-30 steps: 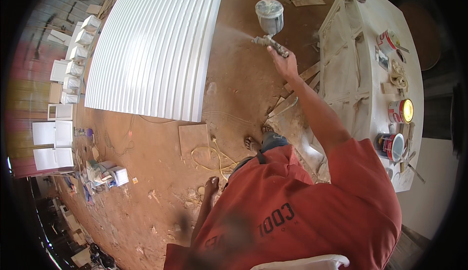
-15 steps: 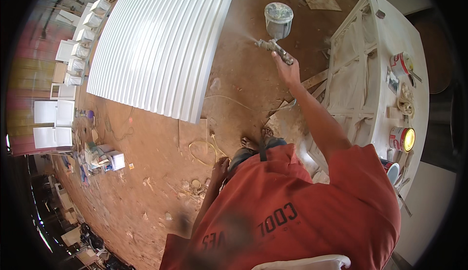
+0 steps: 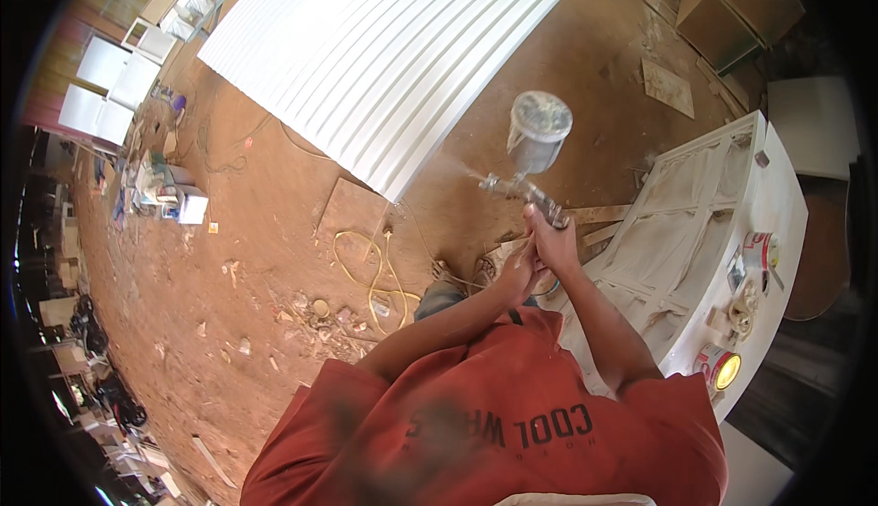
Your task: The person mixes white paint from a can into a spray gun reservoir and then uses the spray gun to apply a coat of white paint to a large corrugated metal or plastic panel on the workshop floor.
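Observation:
My right hand (image 3: 554,243) is wrapped around the handle of a metal spray gun (image 3: 519,191). A pale, paint-smeared cup (image 3: 538,140) sits on top of the gun, tilted. Fine mist leaves the nozzle toward the left. My left hand (image 3: 518,273) is closed against my right hand, just below the gun's handle; what its fingers hold is hidden. Ahead and to the left lies a large white ribbed panel (image 3: 366,58), its near corner left of the nozzle and apart from it.
On my right stands a white panelled piece (image 3: 681,223) with paint cans (image 3: 718,367) and a bundle of cord (image 3: 742,312) on it. A yellow hose (image 3: 373,259) loops over the dirt floor near my feet. White boxes (image 3: 114,85) and clutter line the left; a cardboard box (image 3: 732,12) stands far right.
My left hand has come up from my side to meet my right hand. The spray gun has moved lower and closer to me. The view has turned, shifting the panel rightward.

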Demonstrator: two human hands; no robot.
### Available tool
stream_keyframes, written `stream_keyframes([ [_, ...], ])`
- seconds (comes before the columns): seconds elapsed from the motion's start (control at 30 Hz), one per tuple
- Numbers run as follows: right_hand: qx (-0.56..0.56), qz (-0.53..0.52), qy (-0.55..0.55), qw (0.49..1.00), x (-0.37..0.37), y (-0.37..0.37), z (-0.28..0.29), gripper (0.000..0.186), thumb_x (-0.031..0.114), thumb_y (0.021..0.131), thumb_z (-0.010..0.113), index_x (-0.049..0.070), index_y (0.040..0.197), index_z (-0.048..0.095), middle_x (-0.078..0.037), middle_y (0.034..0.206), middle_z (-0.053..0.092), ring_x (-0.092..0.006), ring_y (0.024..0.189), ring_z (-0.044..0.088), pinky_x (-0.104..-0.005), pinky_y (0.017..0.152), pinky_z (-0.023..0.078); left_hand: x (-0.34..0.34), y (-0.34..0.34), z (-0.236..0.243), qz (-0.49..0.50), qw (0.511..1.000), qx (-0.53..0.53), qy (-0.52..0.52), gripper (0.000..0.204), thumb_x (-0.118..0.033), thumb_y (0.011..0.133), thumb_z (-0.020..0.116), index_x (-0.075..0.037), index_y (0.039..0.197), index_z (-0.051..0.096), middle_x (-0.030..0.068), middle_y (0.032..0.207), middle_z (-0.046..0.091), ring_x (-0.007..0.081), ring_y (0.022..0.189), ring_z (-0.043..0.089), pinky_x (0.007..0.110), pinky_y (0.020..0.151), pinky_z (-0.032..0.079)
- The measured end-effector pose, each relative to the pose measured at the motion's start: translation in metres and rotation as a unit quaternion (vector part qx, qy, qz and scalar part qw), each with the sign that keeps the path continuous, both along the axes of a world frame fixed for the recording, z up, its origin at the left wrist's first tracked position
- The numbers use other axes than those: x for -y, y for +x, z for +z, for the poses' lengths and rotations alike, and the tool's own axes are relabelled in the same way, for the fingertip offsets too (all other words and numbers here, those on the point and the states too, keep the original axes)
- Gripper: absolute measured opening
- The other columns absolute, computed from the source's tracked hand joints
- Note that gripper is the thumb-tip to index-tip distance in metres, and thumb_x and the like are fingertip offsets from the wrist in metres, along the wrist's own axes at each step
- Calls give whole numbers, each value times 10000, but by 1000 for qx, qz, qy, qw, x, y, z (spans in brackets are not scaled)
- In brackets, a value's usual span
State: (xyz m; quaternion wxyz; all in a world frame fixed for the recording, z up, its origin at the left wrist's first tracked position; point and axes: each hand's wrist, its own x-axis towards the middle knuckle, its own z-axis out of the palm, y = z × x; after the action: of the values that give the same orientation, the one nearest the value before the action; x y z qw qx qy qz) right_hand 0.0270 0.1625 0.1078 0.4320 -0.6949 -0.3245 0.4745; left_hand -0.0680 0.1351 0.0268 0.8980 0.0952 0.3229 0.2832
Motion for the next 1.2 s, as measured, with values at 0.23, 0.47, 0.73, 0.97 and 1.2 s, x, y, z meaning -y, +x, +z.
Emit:
stream_keyframes([
  [0.23,103,-110,55,987,-70,28,22,411,400,921,660,-2,838,648,-14,628,523,-134,620,500,-345,610,433,-41,69,-2,39,999,34,17,319,-302,1030,501,-125,1295,486,24,1200,575,156,1105,559,376,957,449],
  [0.47,209,-147,89,963,-76,28,33,447,424,903,682,-8,1019,693,-150,774,662,-280,710,586,-404,728,476,-60,77,13,6,991,74,113,275,-269,1048,476,-119,1277,497,13,1066,572,113,927,561,314,763,480],
  [0.73,178,-47,35,982,-37,-17,36,480,453,859,721,-4,1001,697,-191,751,647,-338,699,584,-421,728,481,-17,25,15,25,994,55,89,379,-271,1072,411,-140,1428,410,-3,1203,568,102,1044,550,311,859,464],
  [0.97,37,13,-2,999,-42,-14,43,374,398,943,652,58,787,636,30,635,557,-65,586,481,-245,539,371,-9,6,18,51,993,90,51,331,-291,1062,437,-109,1338,460,16,1192,560,153,1049,562,348,887,466],
  [1.2,124,-98,75,985,-74,0,51,395,398,943,658,53,755,619,19,640,531,-74,602,461,-266,560,361,-42,53,6,70,987,123,80,298,-276,1055,471,-139,1320,473,-10,1152,565,106,988,550,301,841,462],
])
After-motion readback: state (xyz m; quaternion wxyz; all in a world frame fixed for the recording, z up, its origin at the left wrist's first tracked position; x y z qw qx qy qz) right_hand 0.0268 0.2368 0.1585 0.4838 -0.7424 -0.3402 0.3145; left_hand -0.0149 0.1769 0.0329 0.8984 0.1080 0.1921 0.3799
